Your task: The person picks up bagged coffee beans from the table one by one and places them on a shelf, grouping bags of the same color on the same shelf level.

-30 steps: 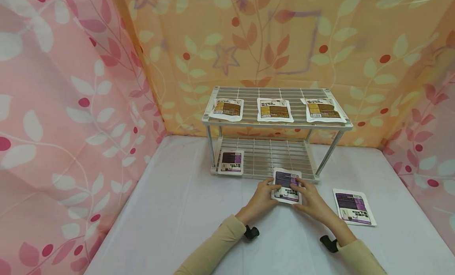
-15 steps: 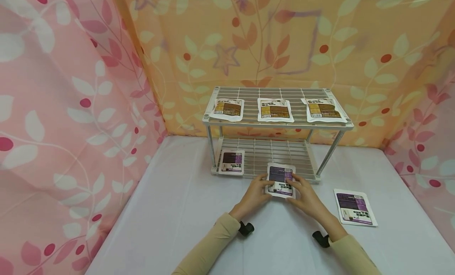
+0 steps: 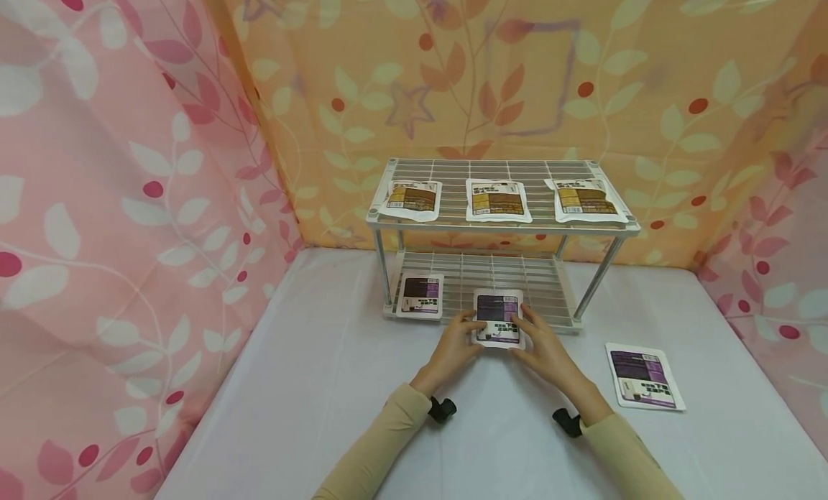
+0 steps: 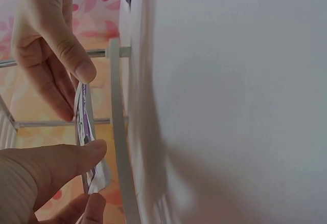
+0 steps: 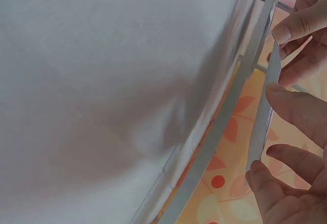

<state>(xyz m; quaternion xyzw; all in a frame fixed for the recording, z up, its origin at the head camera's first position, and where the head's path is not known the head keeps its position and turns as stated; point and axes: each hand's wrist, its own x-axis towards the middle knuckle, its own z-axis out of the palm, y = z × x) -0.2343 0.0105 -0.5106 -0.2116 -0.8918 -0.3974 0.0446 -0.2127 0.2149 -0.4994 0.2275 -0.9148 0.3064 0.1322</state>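
Between both hands is a white pouch with a purple label, at the front of the lower shelf of a white wire rack. My left hand pinches its left edge, and my right hand grips its right edge. In the left wrist view the pouch appears edge-on, thumb on one face and fingers behind. The right wrist view shows the pouch near the shelf's front rail, slightly apart from it. A second purple pouch lies on the lower shelf's left end.
Three pouches with brown-yellow labels, left, middle and right, lie on the top shelf. Another purple pouch rests on the white tablecloth at the right. Patterned curtains surround the table.
Both hands have carried the purple pouch leftward and slightly farther back, from the right part of the lower shelf's front towards its middle. The other pouches stay where they were.
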